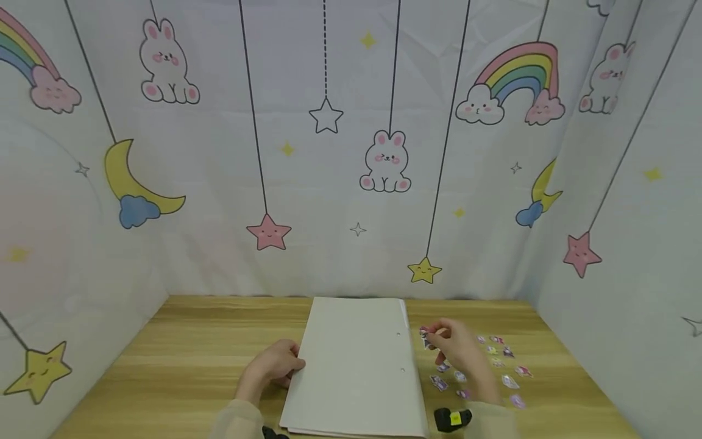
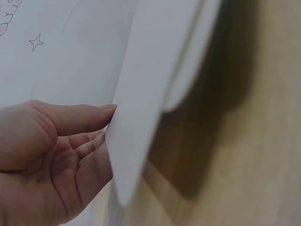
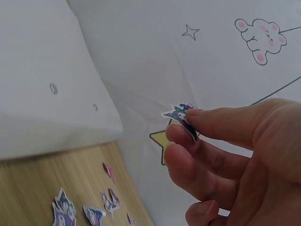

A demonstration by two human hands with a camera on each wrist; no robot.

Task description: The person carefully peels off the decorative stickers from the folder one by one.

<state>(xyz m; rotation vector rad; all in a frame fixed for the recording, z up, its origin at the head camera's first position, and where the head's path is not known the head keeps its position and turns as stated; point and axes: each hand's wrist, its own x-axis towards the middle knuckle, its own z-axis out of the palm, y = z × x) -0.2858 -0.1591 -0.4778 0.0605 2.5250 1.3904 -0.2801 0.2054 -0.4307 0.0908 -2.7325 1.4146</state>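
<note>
A white folder (image 1: 356, 360) with two small metal rivets near its right side lies on the table. At the folder's left edge my left hand (image 1: 276, 361) pinches the white sheet-like cover (image 2: 141, 94), thumb on one face and fingers behind; that edge is raised off the wood. To the right of the folder, my right hand (image 1: 456, 344) holds a small cartoon sticker (image 3: 181, 117) between thumb and forefinger, above the table. The sticker has a white border and dark and purple parts; the fingertips cover some of it.
Several loose cartoon stickers (image 1: 509, 381) are scattered on the wooden table (image 1: 208, 341) right of the folder, some under my right forearm. A patterned white curtain (image 1: 329, 256) encloses the back and sides. A black strap piece (image 1: 452, 419) sits by my right wrist.
</note>
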